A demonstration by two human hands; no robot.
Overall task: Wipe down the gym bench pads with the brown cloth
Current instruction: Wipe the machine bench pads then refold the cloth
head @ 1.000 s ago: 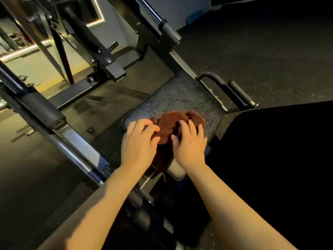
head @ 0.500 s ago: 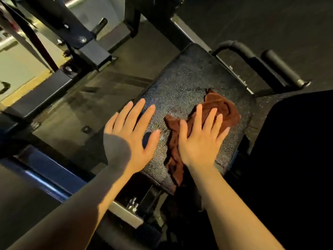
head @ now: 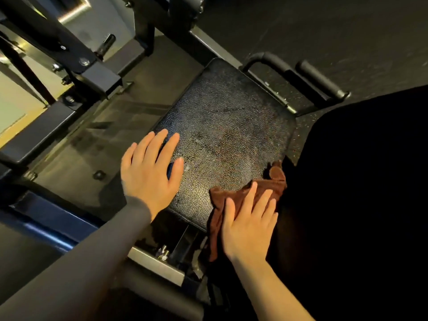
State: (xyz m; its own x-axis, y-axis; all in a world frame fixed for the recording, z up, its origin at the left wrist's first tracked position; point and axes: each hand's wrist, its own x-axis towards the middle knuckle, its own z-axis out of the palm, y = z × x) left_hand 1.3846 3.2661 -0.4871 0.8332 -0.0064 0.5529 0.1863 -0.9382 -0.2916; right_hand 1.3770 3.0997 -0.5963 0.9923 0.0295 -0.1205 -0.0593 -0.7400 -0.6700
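Brown cloth (head: 266, 191) is pressed flat by the right hand (head: 250, 223) at the seat pad's (head: 227, 126) near right corner; the left hand (head: 150, 172), fingers straight, is laid on its left edge.

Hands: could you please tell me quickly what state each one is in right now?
Left hand: open, flat on the pad, holding nothing.
Right hand: open, straight fingers pressing the cloth onto the pad's near corner.

Brown cloth (head: 266, 186) partly under right hand (head: 249, 224)
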